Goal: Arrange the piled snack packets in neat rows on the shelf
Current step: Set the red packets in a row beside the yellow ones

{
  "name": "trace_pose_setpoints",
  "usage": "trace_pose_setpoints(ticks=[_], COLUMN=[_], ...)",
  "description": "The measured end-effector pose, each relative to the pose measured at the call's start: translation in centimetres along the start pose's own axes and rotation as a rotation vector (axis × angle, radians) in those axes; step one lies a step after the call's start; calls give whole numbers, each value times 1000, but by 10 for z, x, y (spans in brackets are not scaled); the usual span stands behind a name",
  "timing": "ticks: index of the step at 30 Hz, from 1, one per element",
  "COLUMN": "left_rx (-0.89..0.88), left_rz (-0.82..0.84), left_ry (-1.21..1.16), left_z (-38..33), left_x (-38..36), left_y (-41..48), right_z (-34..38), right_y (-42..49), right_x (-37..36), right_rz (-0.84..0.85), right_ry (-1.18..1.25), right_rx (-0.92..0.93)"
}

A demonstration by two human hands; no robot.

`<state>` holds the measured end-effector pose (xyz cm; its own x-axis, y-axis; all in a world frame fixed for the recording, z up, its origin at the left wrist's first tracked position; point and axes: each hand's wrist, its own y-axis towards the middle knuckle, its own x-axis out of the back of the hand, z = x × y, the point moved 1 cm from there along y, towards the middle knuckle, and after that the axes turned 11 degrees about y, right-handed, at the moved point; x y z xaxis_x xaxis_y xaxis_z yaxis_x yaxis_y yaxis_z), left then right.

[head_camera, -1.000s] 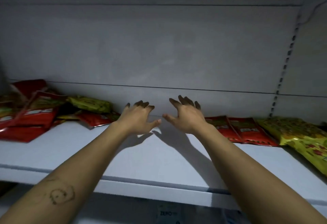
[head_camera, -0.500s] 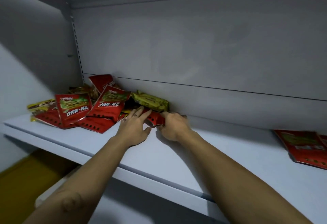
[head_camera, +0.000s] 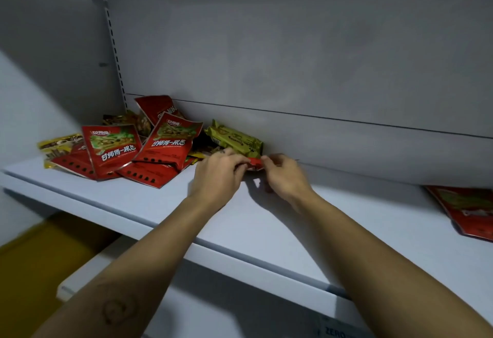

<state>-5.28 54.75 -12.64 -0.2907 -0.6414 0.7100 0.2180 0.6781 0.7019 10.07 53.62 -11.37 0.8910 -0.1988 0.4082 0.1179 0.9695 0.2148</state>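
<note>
L hand (head_camera: 216, 175) & R hand (head_camera: 285, 177) pinched a red packet (head_camera: 255, 163) at right edge of the pile (head_camera: 120, 151), far back on the shelf (head_camera: 266, 231). We feared a quick tug could drag the green packet (head_camera: 234, 139) just behind & spread the pile.

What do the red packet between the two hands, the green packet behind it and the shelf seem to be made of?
Red packet, pinched by left hand and right hand: probably thin glossy plastic film; it looks crumpled. Green packet: similar film, crimped end seam. Shelf: likely painted sheet metal, smooth matte, folded front lip.
</note>
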Motion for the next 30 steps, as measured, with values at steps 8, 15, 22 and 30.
trace_pose_setpoints(ticks=[8, 15, 22, 30], left_rx=[-154, 353, 659, 749], left_rz=[23, 145, 187, 275], left_ry=[-220, 45, 91, 156], left_z=[-15, 41, 127, 152], left_x=[22, 43, 36, 22], left_y=[-19, -5, 0, 16], right_z=[16, 20, 44, 27], right_y=[-6, 1, 9, -2], right_x=[17, 12, -17, -31], right_rz=[-113, 84, 219, 156], right_ry=[596, 456, 369, 489], right_rx=[-14, 85, 117, 101])
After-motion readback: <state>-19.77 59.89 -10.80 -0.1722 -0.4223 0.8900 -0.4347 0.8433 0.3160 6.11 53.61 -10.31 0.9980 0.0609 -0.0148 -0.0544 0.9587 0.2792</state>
